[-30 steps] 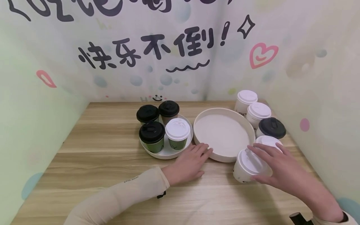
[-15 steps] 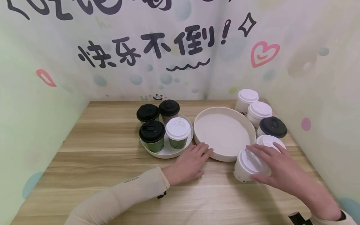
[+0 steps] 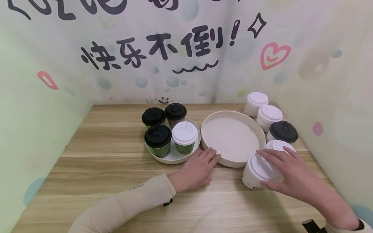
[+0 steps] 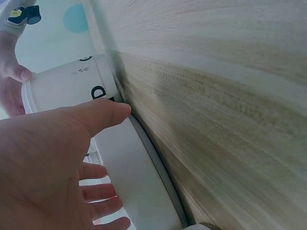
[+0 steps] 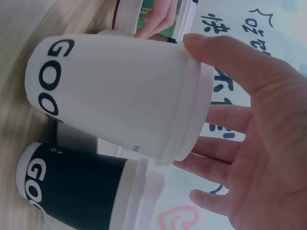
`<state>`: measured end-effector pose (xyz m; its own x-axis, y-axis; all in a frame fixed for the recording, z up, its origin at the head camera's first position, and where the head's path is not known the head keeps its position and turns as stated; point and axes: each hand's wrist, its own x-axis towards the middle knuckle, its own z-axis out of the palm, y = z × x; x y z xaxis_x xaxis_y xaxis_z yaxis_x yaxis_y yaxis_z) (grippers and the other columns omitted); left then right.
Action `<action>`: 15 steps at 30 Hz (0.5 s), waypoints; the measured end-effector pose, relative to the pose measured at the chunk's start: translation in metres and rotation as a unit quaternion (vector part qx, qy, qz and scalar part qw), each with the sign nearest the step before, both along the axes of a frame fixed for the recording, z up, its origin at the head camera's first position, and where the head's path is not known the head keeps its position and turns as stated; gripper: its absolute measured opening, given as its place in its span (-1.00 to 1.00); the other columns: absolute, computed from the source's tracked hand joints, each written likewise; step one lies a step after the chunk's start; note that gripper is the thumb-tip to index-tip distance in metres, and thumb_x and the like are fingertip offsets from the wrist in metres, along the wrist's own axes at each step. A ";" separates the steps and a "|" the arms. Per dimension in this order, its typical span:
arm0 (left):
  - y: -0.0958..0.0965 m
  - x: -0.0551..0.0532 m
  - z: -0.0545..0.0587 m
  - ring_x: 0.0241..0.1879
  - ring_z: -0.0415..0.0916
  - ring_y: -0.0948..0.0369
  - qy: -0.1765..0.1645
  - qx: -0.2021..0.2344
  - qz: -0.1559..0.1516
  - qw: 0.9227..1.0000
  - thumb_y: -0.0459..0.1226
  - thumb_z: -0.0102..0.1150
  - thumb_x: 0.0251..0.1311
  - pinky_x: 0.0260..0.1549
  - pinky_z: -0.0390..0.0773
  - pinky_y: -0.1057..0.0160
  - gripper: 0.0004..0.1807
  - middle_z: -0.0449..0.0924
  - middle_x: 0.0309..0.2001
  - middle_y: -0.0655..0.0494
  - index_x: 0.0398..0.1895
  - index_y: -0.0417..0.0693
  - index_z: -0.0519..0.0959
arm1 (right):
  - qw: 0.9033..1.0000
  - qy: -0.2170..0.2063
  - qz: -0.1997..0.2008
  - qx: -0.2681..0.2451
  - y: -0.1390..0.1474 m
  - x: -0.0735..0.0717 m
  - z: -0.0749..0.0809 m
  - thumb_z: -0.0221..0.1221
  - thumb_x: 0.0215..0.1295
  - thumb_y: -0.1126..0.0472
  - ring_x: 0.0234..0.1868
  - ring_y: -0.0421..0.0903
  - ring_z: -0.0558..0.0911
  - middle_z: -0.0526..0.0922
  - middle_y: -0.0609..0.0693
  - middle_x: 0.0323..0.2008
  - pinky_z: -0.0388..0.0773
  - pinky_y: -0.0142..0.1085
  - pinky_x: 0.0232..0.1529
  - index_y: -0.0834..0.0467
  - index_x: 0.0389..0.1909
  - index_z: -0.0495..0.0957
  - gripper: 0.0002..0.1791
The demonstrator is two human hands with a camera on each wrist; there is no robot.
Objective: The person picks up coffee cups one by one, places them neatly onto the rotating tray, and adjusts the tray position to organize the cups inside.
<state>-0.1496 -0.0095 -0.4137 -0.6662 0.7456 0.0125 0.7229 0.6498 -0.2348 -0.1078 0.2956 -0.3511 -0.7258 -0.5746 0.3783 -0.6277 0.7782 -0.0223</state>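
The head view looks forward and down over the whole counter (image 3: 116,181) from above. The left wrist view sits low and close against the empty white tray (image 4: 139,187). The right wrist view is nearest, beside the white cup (image 5: 120,96), which all three views share.

1. The white cup (image 3: 256,173) is paper with a white plastic lid and black "GOO" lettering on its side. It stands on the wooden table, tilted a little, just beside the near right rim of the empty tray.
2. The empty tray (image 3: 233,138) is round, cream-white, with a low raised rim. It lies flat at the table's middle, nothing inside it.
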 end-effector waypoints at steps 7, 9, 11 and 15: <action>0.000 -0.001 0.000 0.52 0.13 0.09 -0.005 0.001 0.000 1.000 0.19 0.13 0.25 0.42 0.34 0.06 -0.08 0.15 0.50 0.02 0.55 0.01 0.07 | 1.000 0.007 0.010 0.006 0.000 0.003 0.013 0.50 -0.22 -0.21 0.09 0.06 0.56 0.65 0.04 0.07 -0.31 -0.47 0.58 0.05 0.25 0.49 -0.07; 0.000 -0.001 0.000 0.52 0.12 0.09 -0.004 0.000 -0.001 1.000 0.19 0.13 0.25 0.43 0.33 0.06 -0.08 0.14 0.50 0.02 0.55 0.00 0.06 | 1.000 0.011 0.010 0.005 0.000 0.004 0.017 0.46 -0.16 -0.27 0.08 0.05 0.56 0.65 0.04 0.07 -0.32 -0.49 0.57 0.05 0.25 0.49 -0.09; 0.000 -0.001 -0.001 0.52 0.12 0.09 -0.003 -0.001 -0.002 1.000 0.20 0.13 0.25 0.43 0.33 0.06 -0.07 0.14 0.51 0.03 0.55 0.00 0.06 | 1.000 0.016 0.011 0.005 0.000 0.005 0.020 0.37 -0.05 -0.37 0.08 0.06 0.56 0.65 0.05 0.07 -0.32 -0.50 0.57 0.05 0.24 0.50 -0.12; 0.000 -0.001 -0.002 0.52 0.12 0.09 -0.003 -0.002 -0.004 1.000 0.19 0.13 0.25 0.44 0.32 0.07 -0.07 0.14 0.50 0.02 0.55 0.00 0.06 | 0.999 0.030 0.021 0.002 0.000 0.005 0.028 0.03 0.15 -0.55 0.06 0.07 0.56 0.67 0.06 0.04 -0.31 -0.48 0.57 0.06 0.23 0.51 -0.12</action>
